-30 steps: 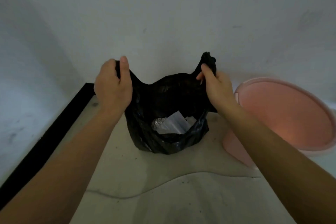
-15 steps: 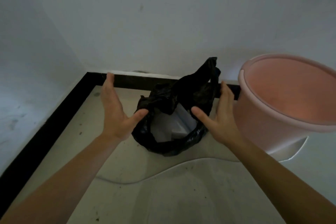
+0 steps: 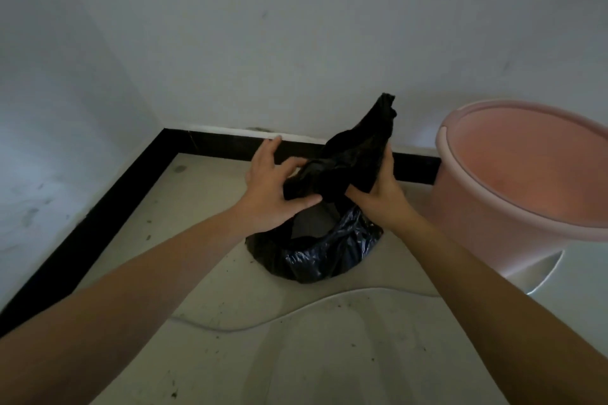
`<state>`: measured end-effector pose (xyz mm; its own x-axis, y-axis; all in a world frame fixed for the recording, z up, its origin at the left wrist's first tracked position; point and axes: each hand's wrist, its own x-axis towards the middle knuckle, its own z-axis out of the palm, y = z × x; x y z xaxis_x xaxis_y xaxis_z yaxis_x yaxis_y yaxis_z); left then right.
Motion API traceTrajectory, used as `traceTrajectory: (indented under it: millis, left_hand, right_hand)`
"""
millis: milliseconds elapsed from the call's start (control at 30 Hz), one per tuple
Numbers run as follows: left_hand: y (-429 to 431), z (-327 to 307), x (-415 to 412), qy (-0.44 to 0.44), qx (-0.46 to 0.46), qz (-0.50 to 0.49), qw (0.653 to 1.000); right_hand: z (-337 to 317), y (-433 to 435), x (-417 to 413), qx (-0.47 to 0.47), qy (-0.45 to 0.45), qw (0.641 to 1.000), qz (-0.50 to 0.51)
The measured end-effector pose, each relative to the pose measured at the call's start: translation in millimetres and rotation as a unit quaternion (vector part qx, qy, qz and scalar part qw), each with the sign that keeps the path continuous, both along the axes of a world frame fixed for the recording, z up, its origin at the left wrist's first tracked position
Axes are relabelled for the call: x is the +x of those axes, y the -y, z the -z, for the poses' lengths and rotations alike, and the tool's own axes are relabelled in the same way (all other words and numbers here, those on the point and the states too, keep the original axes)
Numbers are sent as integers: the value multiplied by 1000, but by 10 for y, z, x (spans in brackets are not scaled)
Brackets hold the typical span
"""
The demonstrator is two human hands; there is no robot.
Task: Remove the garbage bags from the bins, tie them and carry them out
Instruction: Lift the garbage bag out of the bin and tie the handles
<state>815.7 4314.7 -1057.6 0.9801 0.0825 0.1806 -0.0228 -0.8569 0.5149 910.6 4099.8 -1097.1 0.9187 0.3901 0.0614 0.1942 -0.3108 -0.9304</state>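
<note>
A black garbage bag [image 3: 324,253] sits on the floor in the corner, outside the bin. Its top edges are bunched together above its mouth. My left hand [image 3: 269,189] grips the left side of the bunched plastic, thumb underneath. My right hand [image 3: 381,194] holds the right side, from which a black flap [image 3: 378,122] sticks up. A gap below the bunch leaves the bag's dark inside partly visible. The pink bin [image 3: 513,187] stands to the right with no liner in it.
White walls meet in a corner behind the bag, with a black skirting [image 3: 108,204] along their base. The pale floor [image 3: 296,339] is speckled with dirt. A thin curved line [image 3: 263,322] runs across it in front of the bag.
One second ago my hands held the bag's two edges apart, then let go with fingers spread. Now both hands have closed in and gathered the edges together over the opening.
</note>
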Motion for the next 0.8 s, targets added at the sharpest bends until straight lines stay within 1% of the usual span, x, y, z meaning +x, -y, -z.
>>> traceTrajectory:
  millis: [33,67,100,133,167,200,233,333,400,433,467,567,633,700,733,800]
  left_hand:
    - [-6,-1,81,-11,-1,13,1000]
    - [17,-34,150,-8,-34,21,999]
    - [68,-99,198,3,-107,1,994]
    - [145,-193,231,16,-218,-52,974]
    - [212,-279,271,35,-325,-108,939]
    - [265,-363,311,61,-408,-157,897]
    - [315,-445,348,86,-471,-196,855]
    - [407,-657,400,136,-592,-276,745]
    - [471,-726,367,136,-667,-292,672]
    - [511,-738,331,125,-695,-286,648]
    - [550,-741,286,114,-701,-279,646]
    - [539,-692,219,109,-652,-244,709]
    - [473,-705,202,108,-637,-218,731]
    - [407,-715,202,96,-589,-225,770]
    - [382,-711,207,92,-571,-230,782]
    - [391,-722,213,67,-578,-205,787]
  right_hand:
    - [-41,43,31,17,-26,999,-12]
    - [-84,85,41,25,-50,998,-30]
    - [-112,133,51,36,-72,996,-40]
    - [-127,179,66,48,-89,994,-35]
    - [-146,225,82,62,-96,993,-20]
    - [-183,259,85,81,-97,992,0]
    - [-218,292,91,100,-95,990,19]
    - [-304,349,101,156,-97,982,50]
    - [-349,355,81,172,-112,977,55]
    - [-351,355,80,176,-125,975,51]
    - [-357,346,77,183,-138,972,43]
    - [-498,257,29,257,-192,946,36]
    - [-595,202,14,290,-195,936,39]
    - [-687,178,-17,289,-174,941,28]
    - [-713,178,-33,270,-149,951,26]
    - [-729,206,-67,197,-80,977,16]
